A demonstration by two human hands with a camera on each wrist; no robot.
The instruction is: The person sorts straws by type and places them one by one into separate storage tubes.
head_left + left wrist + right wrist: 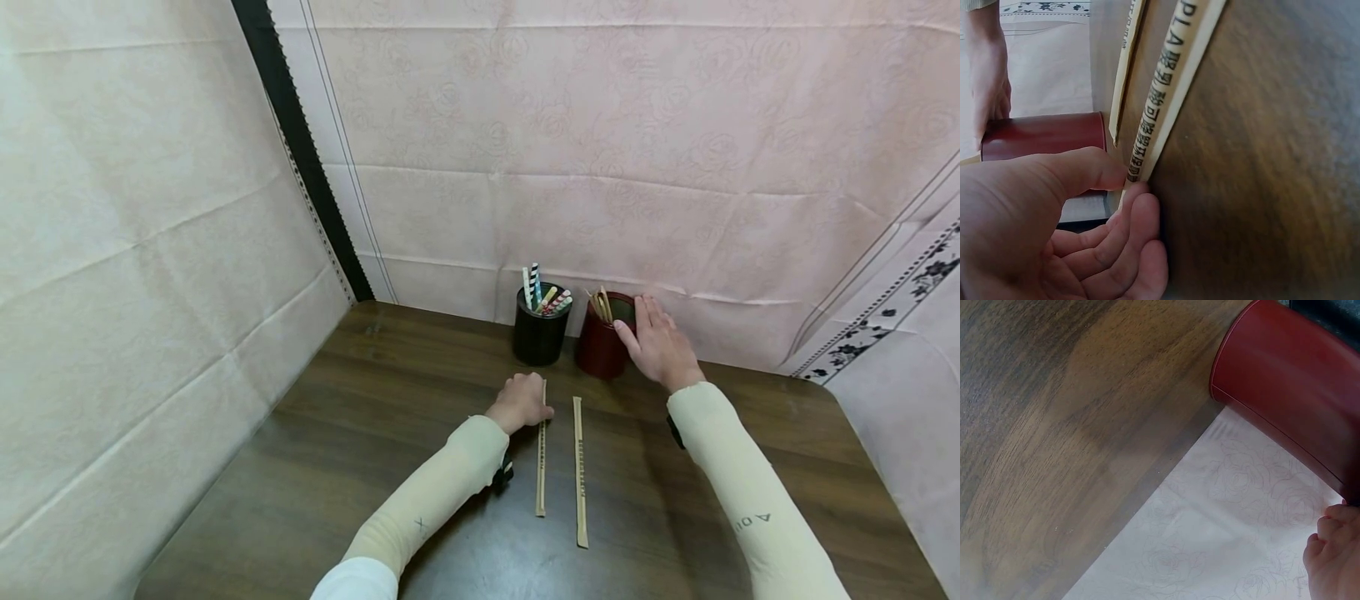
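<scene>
My left hand (519, 402) pinches the far end of a paper-wrapped straw (542, 475) between thumb and fingers, low over the table. Dark print marked PLA runs along the wrapper (1159, 94) in the left wrist view. A second wrapped straw (580, 475) lies to its right, roughly parallel. At the back, my right hand (660, 346) holds the right side of a dark red cup (602, 354) near its rim, thumb towards the front. Several thin tan sticks (600, 305) lean in that cup. In the right wrist view the red cup (1291, 381) hides part of the fingers.
A black cup (538, 337) stands just left of the red one, holding several patterned straws (534, 283). Behind both cups hangs a pale cloth wall (600, 217). Another cloth (150, 250) borders the brown wooden table (360, 467) on the left.
</scene>
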